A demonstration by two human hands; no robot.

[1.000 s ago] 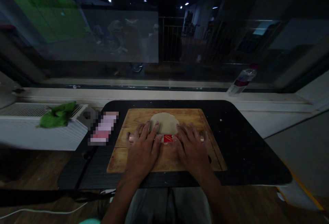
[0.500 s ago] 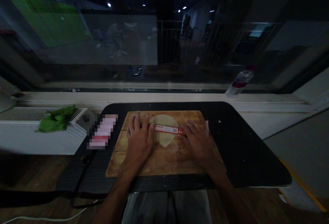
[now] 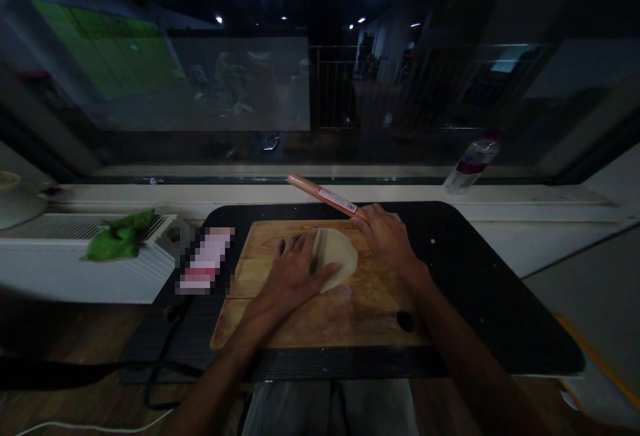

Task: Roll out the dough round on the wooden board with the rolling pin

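Observation:
A thin, roughly round sheet of dough lies on a wooden cutting board. My left hand is over the dough's left edge, fingers stretched out and thumb apart, touching the sheet. A dark band, perhaps shadow, runs along that edge; what lies under the palm is hidden. My right hand is closed around one end of a rolling pin with a white and red label. The pin is raised above the board's far edge, its free end pointing up and left.
The board sits on a black table. A pixelated pink and white item lies left of it. A plastic bottle stands on the windowsill. Green cloth-like material hangs over a white radiator.
My left hand has left the rolling pin and shifted onto the dough's left side. My right hand has lifted the pin off the dough, tilting it up and away.

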